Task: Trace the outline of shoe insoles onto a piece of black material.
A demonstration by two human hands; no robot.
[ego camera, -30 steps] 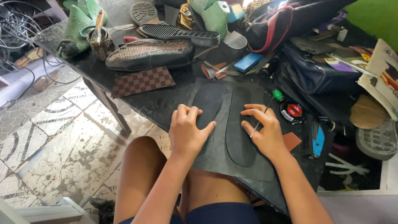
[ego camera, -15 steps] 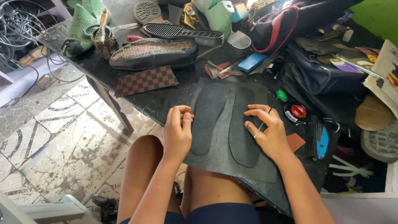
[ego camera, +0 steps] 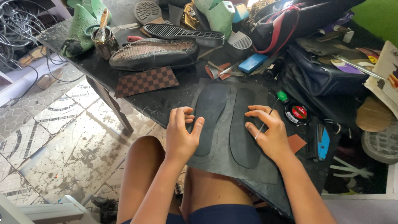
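Your left hand (ego camera: 181, 135) rests on the near left edge of the dark rubber sheet (ego camera: 232, 161), fingers curled inward and thumb raised beside the left insole (ego camera: 210, 114); it pinches nothing that you can make out, though whether the fingertips grip the sheet's edge cannot be told. Your right hand (ego camera: 267, 130) lies flat-fingered against the right insole (ego camera: 242, 124), pressing its outer edge, and holds a thin metal awl (ego camera: 269, 113) (green handle pointing away from you) between the fingers. The two black insoles lie side by side on the sheet, between your hands, toes pointing away. Just beyond your right hand sits a small round tin (ego camera: 296, 113) with a red label. Well beyond your left hand lies a checkered brown patch (ego camera: 146, 81), and farther still a shoe last wrapped in textured leather (ego camera: 154, 53) with a ridged black sole (ego camera: 182, 33) behind it.
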